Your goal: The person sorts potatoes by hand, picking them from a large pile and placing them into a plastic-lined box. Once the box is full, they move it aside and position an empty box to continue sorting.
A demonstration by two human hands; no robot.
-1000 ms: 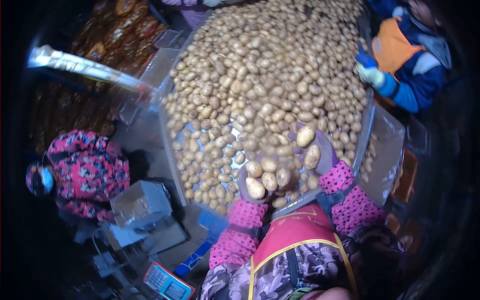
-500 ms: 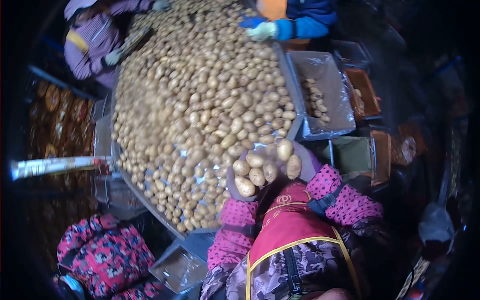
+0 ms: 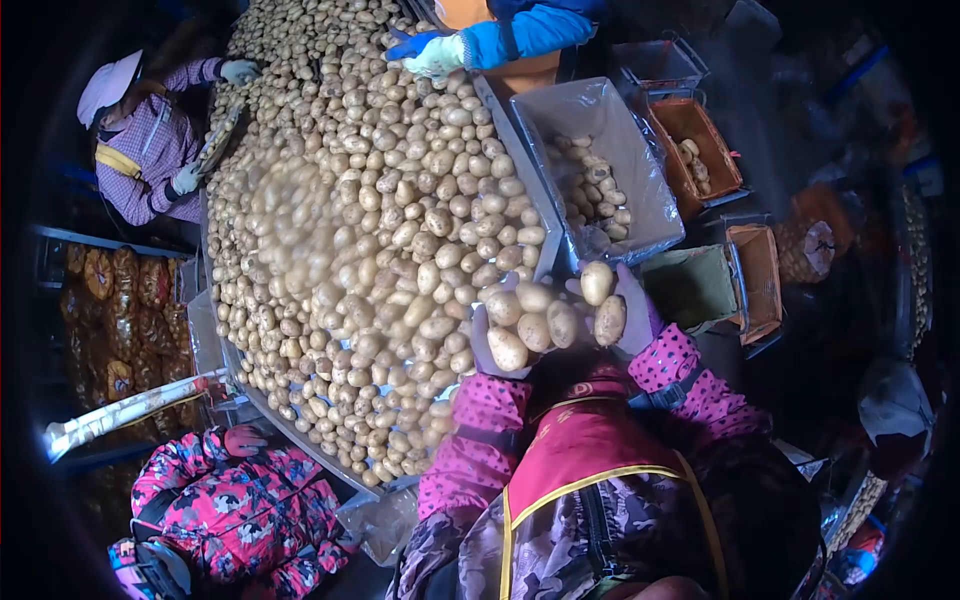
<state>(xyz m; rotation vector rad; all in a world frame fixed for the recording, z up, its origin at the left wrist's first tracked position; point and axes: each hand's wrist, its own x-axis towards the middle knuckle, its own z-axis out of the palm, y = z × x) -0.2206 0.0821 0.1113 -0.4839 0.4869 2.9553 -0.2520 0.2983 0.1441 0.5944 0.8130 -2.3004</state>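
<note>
Several potatoes (image 3: 533, 331) rest in my left hand (image 3: 484, 345), which wears a grey-purple glove and curls up around them at the near edge of the potato heap. My right hand (image 3: 636, 312), gloved alike, holds two more potatoes (image 3: 609, 320), one above the other, against its palm and fingers. Both hands are raised side by side, in front of the red apron (image 3: 580, 445). The big heap of potatoes (image 3: 370, 215) fills the sorting table to the left, with a blurred patch in its middle.
A lined grey bin (image 3: 650, 215) holds potatoes right of the table. Beyond it are an orange bin (image 3: 737, 180) and a green bin (image 3: 690, 285). Co-workers stand at the upper left, top and lower left. A white pole (image 3: 130, 412) juts out at the left.
The view has shifted, so the table and bins appear further left and higher. Both hands, still holding potatoes, now appear slightly further right, nearer the lined grey bin.
</note>
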